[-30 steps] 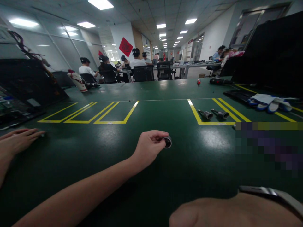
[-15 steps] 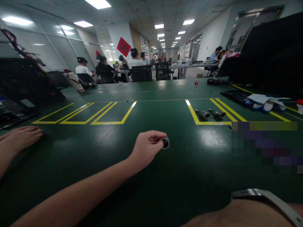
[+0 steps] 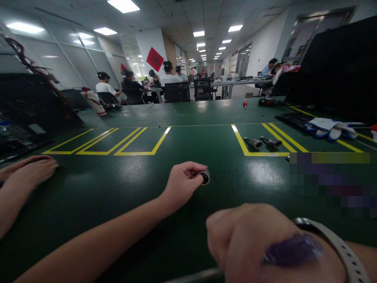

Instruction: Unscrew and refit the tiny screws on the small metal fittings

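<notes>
My left hand (image 3: 184,182) is closed in a pinch, with a short, hollow grey metal socket (image 3: 207,177) between thumb and fingers. The socket's open end faces me, just above the green table. My right hand (image 3: 247,239) is a fist at the lower right, blurred, with a pale-strapped watch (image 3: 332,239) on the wrist. A grey metal rod (image 3: 197,276) juts leftward from under this fist; its other end is hidden. A dark purple patch (image 3: 291,250) shows over the hand, too smeared to identify. Two long-shanked sockets (image 3: 252,143) (image 3: 271,142) lie inside the right yellow-taped area.
Another person's hands (image 3: 32,173) rest at the left table edge. Blue-and-white gloves (image 3: 331,128), a dark power tool (image 3: 271,102) and a small red item (image 3: 245,103) lie to the far right. A white roll-like object (image 3: 94,101) stands far left. People sit at desks beyond.
My right hand has come up into view from the lower right, bringing the rod with it. My left hand keeps holding the socket almost unmoved. The other person's hands have shifted slightly rightward.
</notes>
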Motion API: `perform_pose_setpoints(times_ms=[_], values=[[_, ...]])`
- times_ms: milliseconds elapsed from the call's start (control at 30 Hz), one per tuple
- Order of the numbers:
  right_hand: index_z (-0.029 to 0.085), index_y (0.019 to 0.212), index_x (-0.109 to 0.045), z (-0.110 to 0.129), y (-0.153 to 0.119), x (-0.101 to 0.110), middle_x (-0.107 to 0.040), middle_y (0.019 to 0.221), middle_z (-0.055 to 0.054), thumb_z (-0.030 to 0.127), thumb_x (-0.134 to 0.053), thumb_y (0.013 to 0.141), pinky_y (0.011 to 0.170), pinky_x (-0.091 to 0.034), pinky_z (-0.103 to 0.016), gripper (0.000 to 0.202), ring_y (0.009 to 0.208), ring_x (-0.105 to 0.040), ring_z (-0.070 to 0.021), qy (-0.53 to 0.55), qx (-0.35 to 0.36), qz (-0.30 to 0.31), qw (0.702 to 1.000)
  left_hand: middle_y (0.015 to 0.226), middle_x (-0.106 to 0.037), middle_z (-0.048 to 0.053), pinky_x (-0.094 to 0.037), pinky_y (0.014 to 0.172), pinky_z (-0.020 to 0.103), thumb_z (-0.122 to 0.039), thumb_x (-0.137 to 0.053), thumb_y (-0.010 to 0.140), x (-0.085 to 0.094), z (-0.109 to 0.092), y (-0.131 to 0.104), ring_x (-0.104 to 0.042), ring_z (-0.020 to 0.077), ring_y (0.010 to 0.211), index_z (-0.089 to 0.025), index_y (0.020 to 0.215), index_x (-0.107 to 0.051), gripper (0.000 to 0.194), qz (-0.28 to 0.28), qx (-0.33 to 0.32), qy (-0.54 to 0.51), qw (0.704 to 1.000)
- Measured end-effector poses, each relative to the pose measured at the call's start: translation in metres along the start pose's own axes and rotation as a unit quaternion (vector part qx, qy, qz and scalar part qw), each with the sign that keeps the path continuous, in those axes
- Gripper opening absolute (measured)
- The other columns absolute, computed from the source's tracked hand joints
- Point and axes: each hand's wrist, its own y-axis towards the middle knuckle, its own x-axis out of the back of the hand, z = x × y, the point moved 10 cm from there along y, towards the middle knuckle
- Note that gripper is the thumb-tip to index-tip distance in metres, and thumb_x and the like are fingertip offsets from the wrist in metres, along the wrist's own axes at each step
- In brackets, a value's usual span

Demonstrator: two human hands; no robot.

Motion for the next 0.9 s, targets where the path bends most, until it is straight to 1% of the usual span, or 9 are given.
perform_pose_setpoints(times_ms=[33, 100, 133, 200, 333, 467, 567, 700, 900], values=[[0.027, 0.086, -0.061, 0.005, 0.010, 0.001, -0.062, 0.068, 0.003, 0.040, -0.047, 0.090, 0.056, -0.049, -0.021, 0.020, 0.062, -0.059, -0.0103, 0.070, -0.020, 0.012, 0.997, 0.082, -0.071, 0.005, -0.055, 0.076, 0.031, -0.010, -0.062, 0.064, 0.001, 0.000, 0.000, -0.067, 0.0164, 0.077, -0.013, 0.076, -0.066, 0.014, -0.006, 0.000, -0.005, 1.000], [0.025, 0.091, -0.060, -0.005, 0.023, 0.021, -0.060, 0.071, 0.002, 0.031, -0.046, 0.092, 0.055, -0.047, -0.022, 0.015, 0.062, -0.056, -0.0106, 0.153, -0.076, -0.091, 0.981, 0.081, -0.071, 0.004, -0.054, 0.074, 0.030, -0.010, -0.063, 0.064, 0.003, -0.001, 0.001, -0.066, 0.0156, 0.075, -0.013, 0.076, -0.066, 0.012, -0.007, 0.002, -0.014, 1.000], [0.025, 0.093, -0.060, -0.013, 0.026, 0.028, -0.060, 0.075, 0.001, 0.025, -0.048, 0.091, 0.056, -0.046, -0.022, 0.012, 0.065, -0.056, -0.0107, 0.137, -0.095, -0.134, 0.977, 0.080, -0.071, 0.004, -0.054, 0.073, 0.030, -0.010, -0.063, 0.065, 0.002, -0.001, 0.000, -0.066, 0.0153, 0.074, -0.013, 0.076, -0.066, 0.012, -0.004, 0.004, -0.016, 1.000], [0.021, 0.091, -0.061, -0.034, 0.028, 0.032, -0.059, 0.079, 0.000, 0.017, -0.050, 0.088, 0.062, -0.046, -0.025, 0.012, 0.070, -0.056, -0.0121, 0.043, -0.126, -0.154, 0.979, 0.078, -0.070, 0.003, -0.054, 0.072, 0.029, -0.012, -0.063, 0.066, 0.001, -0.002, 0.000, -0.065, 0.0145, 0.072, -0.013, 0.079, -0.066, 0.013, 0.006, 0.012, -0.017, 1.000], [0.019, 0.094, -0.058, -0.064, 0.028, 0.026, -0.058, 0.088, -0.004, 0.018, -0.059, 0.082, 0.070, -0.047, -0.030, 0.012, 0.080, -0.056, -0.0167, -0.075, -0.129, -0.118, 0.982, 0.078, -0.069, 0.002, -0.053, 0.072, 0.028, -0.011, -0.060, 0.069, -0.003, 0.002, -0.003, -0.065, 0.0135, 0.073, -0.014, 0.084, -0.065, 0.017, 0.012, 0.043, -0.016, 0.999], [0.018, 0.099, -0.056, -0.071, 0.028, 0.018, -0.057, 0.094, -0.007, 0.017, -0.067, 0.075, 0.071, -0.048, -0.034, 0.026, 0.084, -0.055, -0.0198, -0.112, -0.142, -0.070, 0.981, 0.082, -0.069, 0.002, -0.053, 0.075, 0.029, -0.008, -0.060, 0.067, -0.007, 0.003, -0.006, -0.065, 0.0149, 0.079, -0.015, 0.085, -0.065, 0.020, 0.016, 0.058, -0.040, 0.997], [0.019, 0.097, -0.055, -0.069, 0.028, 0.020, -0.057, 0.094, -0.007, 0.015, -0.064, 0.077, 0.069, -0.048, -0.032, 0.022, 0.083, -0.054, -0.0189, -0.114, -0.131, -0.077, 0.982, 0.086, -0.069, 0.003, -0.053, 0.079, 0.031, -0.006, -0.059, 0.065, -0.011, 0.002, -0.008, -0.065, 0.0165, 0.084, -0.014, 0.091, -0.065, 0.027, 0.035, 0.060, -0.059, 0.996], [0.019, 0.095, -0.056, -0.073, 0.026, 0.026, -0.057, 0.093, -0.006, 0.013, -0.063, 0.078, 0.071, -0.048, -0.033, 0.020, 0.083, -0.055, -0.0185, -0.104, -0.118, -0.106, 0.982, 0.097, -0.068, 0.006, -0.052, 0.084, 0.034, -0.003, -0.061, 0.063, -0.018, 0.000, -0.004, -0.064, 0.0185, 0.091, -0.015, 0.103, -0.061, 0.042, 0.089, 0.028, -0.051, 0.994], [0.020, 0.099, -0.056, -0.080, 0.026, 0.021, -0.058, 0.095, -0.006, 0.013, -0.063, 0.077, 0.075, -0.050, -0.035, 0.024, 0.087, -0.058, -0.0192, -0.030, -0.147, -0.099, 0.984, 0.099, -0.064, 0.007, -0.051, 0.087, 0.036, -0.008, -0.066, 0.065, -0.015, -0.002, 0.001, -0.063, 0.0187, 0.094, -0.014, 0.098, -0.061, 0.033, 0.091, -0.031, -0.023, 0.995]])
